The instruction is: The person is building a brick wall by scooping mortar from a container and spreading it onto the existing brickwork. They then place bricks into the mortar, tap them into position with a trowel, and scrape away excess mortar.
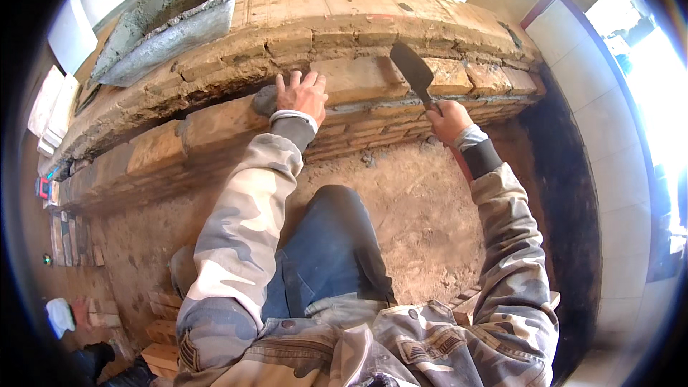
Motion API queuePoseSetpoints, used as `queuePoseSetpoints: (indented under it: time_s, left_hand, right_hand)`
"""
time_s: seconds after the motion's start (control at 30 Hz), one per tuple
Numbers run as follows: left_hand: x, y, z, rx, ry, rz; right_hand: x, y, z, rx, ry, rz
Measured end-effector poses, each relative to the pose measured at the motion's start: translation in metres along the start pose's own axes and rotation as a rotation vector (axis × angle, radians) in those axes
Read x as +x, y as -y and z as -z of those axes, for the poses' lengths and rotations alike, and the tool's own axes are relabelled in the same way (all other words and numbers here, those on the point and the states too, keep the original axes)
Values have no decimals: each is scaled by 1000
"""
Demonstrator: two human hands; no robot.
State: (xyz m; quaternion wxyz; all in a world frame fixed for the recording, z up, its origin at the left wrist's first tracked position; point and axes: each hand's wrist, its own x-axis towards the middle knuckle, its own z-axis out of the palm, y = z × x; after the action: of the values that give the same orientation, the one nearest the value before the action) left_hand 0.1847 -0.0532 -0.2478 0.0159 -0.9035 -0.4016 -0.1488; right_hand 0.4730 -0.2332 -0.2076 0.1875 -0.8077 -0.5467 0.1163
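Note:
My left hand (301,93) is at the wall's brick course (344,77), fingers spread over the left end of a long pale brick, beside a dark grey lump (264,100) that looks like mortar or stone. My right hand (448,120) grips a trowel (411,68) by its handle, its dark flat blade raised at the right end of that brick. Grey mortar shows in the joint below the bricks. Behind them runs a rough, crumbly older ledge (215,64).
A mortar-caked metal trough (115,64) rests at upper left. Loose bricks (161,355) lie beside me at lower left, near another person's hand (79,312). A tiled wall (602,172) borders the right. The dirt floor (408,215) lies below the brickwork.

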Motion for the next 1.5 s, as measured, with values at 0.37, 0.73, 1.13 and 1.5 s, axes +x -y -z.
queuePoseSetpoints:
  time_s: [0.37, 0.73, 1.13, 1.5]
  left_hand:
    - [-2, 1, -13, -73, -79, 37]
    - [12, 46, -20, -324, 97, -58]
    - [6, 30, -8, -199, 31, -81]
    - [-1, 29, -12, -174, 28, -42]
  right_hand:
    - [-8, -3, -16, 79, -57, 8]
    - [-27, 67, -31, 219, -373, 139]
    - [3, 53, -59, -51, -103, 226]
    - [-7, 56, -72, 36, -203, 226]
